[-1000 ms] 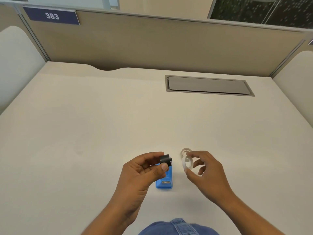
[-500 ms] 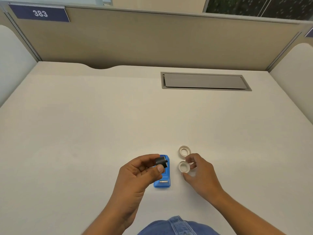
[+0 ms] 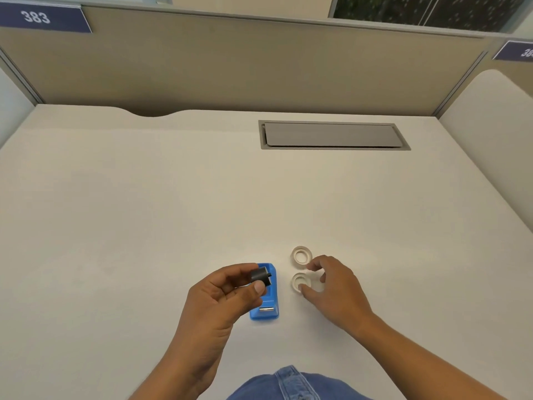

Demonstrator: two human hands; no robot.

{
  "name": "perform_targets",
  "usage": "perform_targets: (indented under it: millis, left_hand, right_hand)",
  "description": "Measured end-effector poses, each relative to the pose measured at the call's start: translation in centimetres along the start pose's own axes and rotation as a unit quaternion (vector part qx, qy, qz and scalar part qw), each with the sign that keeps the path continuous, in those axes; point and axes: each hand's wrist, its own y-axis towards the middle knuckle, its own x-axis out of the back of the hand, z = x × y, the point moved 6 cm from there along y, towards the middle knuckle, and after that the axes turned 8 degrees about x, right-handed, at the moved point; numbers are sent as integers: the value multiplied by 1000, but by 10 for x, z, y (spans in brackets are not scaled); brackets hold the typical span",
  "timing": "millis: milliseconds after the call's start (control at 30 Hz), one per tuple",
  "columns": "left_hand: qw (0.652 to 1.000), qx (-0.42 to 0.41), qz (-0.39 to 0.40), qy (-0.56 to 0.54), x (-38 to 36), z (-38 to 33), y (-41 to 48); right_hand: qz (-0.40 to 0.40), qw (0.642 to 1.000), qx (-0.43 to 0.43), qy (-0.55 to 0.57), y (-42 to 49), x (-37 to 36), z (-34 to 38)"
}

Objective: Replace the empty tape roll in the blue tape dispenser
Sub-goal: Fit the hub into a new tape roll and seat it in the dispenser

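The blue tape dispenser (image 3: 268,308) lies on the desk near the front edge, its far half hidden by my left hand (image 3: 222,295). That hand pinches the black spindle (image 3: 259,277) between thumb and fingers, just above the dispenser. Two white tape rings lie flat to the right of it: the far ring (image 3: 301,255) and the near ring (image 3: 300,281). My right hand (image 3: 334,287) rests over them with fingers spread. Its thumb touches the near ring's front edge, and its index fingertip sits beside the far ring. I cannot tell which ring is the empty core.
A grey cable hatch (image 3: 333,135) is set into the desk at the back right. Beige partition walls (image 3: 230,62) close off the back and sides. My denim-clad lap (image 3: 288,385) shows at the bottom edge.
My right hand lowered the white ring it held upright and laid it flat on the desk in front of the other ring, then loosened its fingers. My left hand kept the spindle in place.
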Motion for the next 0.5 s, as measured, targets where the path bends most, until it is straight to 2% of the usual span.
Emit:
perform_targets:
  millis: [167,500]
  left_hand:
    - [1000,-1,6,23,-2,0,0]
    - [1000,-6,-10,16,4,3,-4]
  right_hand:
    - [-8,1000,5,-7,19,14,5]
    - [63,996,0,-57,52,1,10]
